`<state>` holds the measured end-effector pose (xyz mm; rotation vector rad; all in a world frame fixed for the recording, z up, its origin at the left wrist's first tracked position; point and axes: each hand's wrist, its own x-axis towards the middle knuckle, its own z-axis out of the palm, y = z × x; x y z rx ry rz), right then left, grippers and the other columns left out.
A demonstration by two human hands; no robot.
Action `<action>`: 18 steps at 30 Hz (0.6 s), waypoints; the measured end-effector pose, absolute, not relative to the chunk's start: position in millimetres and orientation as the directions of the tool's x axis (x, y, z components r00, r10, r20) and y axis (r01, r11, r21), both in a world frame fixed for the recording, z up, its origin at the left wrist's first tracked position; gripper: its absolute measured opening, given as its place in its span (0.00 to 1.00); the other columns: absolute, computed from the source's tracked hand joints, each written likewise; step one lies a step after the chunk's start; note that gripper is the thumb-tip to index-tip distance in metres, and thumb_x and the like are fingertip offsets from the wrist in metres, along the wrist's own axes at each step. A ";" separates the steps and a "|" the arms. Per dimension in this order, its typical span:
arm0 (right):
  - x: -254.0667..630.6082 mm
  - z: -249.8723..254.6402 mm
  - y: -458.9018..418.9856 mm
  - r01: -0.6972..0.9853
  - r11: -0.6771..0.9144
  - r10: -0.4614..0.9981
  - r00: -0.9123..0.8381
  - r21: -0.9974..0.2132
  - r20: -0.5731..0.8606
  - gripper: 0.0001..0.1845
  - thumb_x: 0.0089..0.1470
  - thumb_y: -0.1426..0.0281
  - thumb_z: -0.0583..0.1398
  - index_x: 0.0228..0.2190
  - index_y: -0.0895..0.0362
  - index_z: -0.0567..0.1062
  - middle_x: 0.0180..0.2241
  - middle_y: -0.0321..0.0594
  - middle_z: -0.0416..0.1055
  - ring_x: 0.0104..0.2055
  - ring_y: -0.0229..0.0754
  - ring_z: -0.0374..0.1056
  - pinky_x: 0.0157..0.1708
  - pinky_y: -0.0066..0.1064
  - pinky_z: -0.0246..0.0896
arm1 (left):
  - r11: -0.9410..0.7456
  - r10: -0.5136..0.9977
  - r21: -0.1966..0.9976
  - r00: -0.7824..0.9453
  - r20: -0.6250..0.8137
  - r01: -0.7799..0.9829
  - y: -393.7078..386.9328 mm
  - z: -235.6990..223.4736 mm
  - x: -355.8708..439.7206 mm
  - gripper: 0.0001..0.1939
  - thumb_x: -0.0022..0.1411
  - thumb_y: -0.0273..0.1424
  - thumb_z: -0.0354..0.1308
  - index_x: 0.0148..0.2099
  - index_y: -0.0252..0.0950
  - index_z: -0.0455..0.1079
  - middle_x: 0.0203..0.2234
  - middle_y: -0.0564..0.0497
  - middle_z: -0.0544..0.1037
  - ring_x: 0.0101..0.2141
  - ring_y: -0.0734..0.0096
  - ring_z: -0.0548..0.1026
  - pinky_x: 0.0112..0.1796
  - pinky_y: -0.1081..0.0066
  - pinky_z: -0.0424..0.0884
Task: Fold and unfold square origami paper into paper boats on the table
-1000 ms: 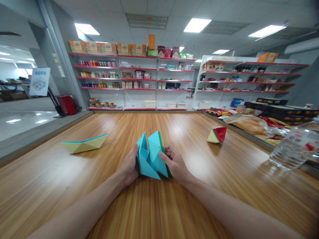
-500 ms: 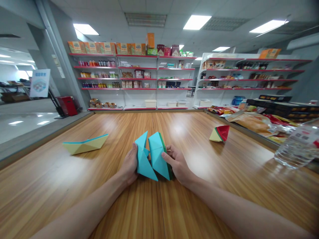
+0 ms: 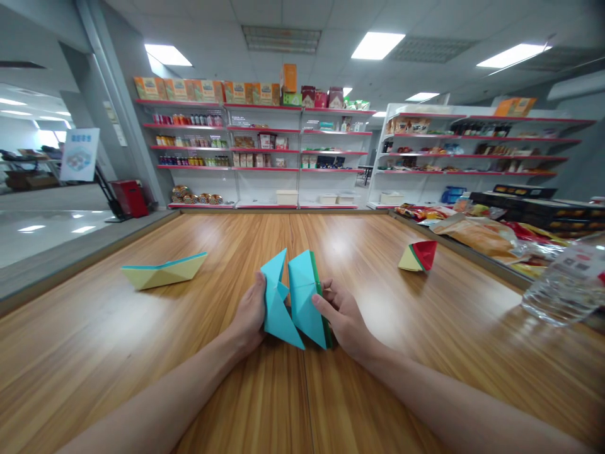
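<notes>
So there's a wood-grain table [image 3: 227, 391] filling the lower frame, stocked shelves [image 3: 265, 169] across the upper part, and both hands [image 3: 250, 313] [image 3: 344, 318] gripping blue folded paper [image 3: 303, 296] just below center.

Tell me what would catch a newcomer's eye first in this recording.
Probably the bright blue folded-paper piece with a green edge, held between the left hand and the right hand at the middle of the wood-grain table. Next, a yellow paper boat with a blue rim sits to the left, and a small red, green and yellow folded-paper piece to the right.
</notes>
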<state>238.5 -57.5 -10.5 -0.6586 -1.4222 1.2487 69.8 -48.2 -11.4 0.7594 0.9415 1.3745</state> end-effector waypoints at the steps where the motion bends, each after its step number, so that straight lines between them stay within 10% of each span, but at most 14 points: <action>1: 238.7 -10.8 -57.7 -0.227 0.303 0.893 -0.272 -0.925 0.359 0.10 0.55 0.64 0.59 0.33 0.56 0.64 0.27 0.34 0.68 0.28 0.34 0.64 0.27 0.27 0.56 | 0.075 0.994 0.886 -0.039 -0.104 -0.457 -48.4 -11.5 69.9 0.28 0.48 0.57 0.54 0.30 0.33 0.66 0.18 0.51 0.73 0.19 0.70 0.71 0.21 0.70 0.70; 18: 237.8 -11.1 -65.0 -0.087 0.349 0.878 -0.319 -0.933 0.358 0.12 0.54 0.61 0.59 0.35 0.55 0.66 0.27 0.36 0.69 0.28 0.38 0.65 0.26 0.29 0.57 | 0.046 0.996 0.913 -0.053 -0.074 -0.405 -53.0 -13.2 66.5 0.26 0.48 0.56 0.55 0.27 0.34 0.66 0.17 0.52 0.73 0.19 0.71 0.70 0.23 0.71 0.69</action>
